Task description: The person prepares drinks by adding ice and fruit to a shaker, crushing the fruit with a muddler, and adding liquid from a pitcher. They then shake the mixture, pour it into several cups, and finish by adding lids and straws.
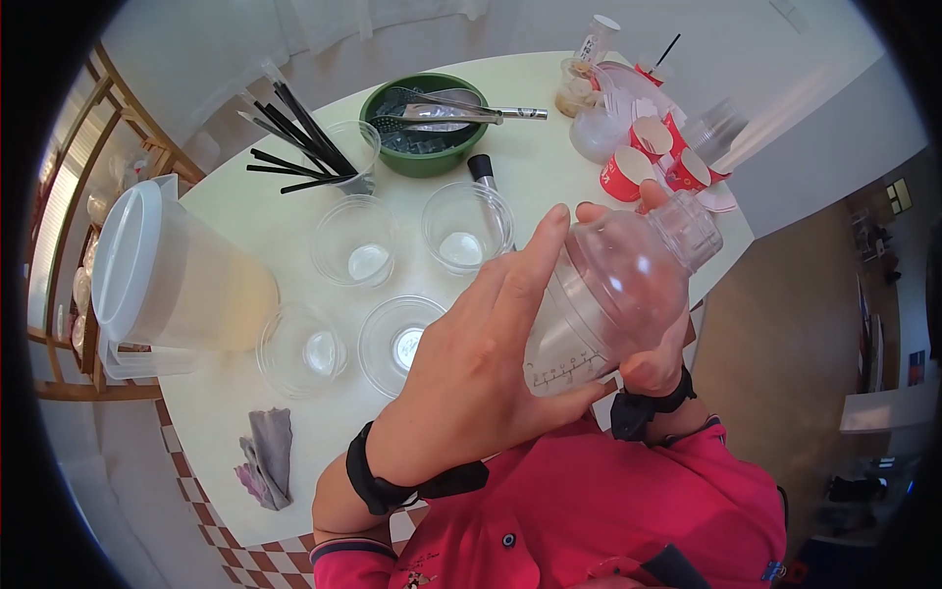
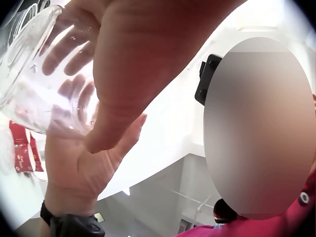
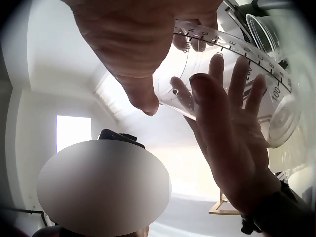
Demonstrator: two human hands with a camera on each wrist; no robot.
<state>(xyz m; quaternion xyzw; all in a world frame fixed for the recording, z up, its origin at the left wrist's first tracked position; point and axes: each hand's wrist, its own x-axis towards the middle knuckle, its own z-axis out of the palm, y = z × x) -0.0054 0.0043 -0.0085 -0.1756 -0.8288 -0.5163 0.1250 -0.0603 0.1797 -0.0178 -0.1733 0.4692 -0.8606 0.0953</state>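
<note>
A clear plastic cocktail shaker point(image 1: 628, 275) is held tilted between both hands over the near right of the table, its small cap pointing up and right. My left hand point(image 1: 471, 334) grips the graduated body, with the thumb along the near side. Around the domed top curls my right hand point(image 1: 655, 363), mostly hidden behind the shaker in the head view. In the right wrist view, the left fingers point(image 3: 249, 94) show through the clear wall beside the printed scale. Beyond the left hand stand several clear plastic cups point(image 1: 355, 236).
A lidded pitcher point(image 1: 211, 275) of pale liquid stands at left, near a grey cloth point(image 1: 267, 456). Farther back are black straws point(image 1: 304, 137) in a cup, a green bowl point(image 1: 424, 162) with tongs point(image 1: 451, 116), and a black-ended stick point(image 1: 481, 168). Red paper cups point(image 1: 625, 175) stand at back right.
</note>
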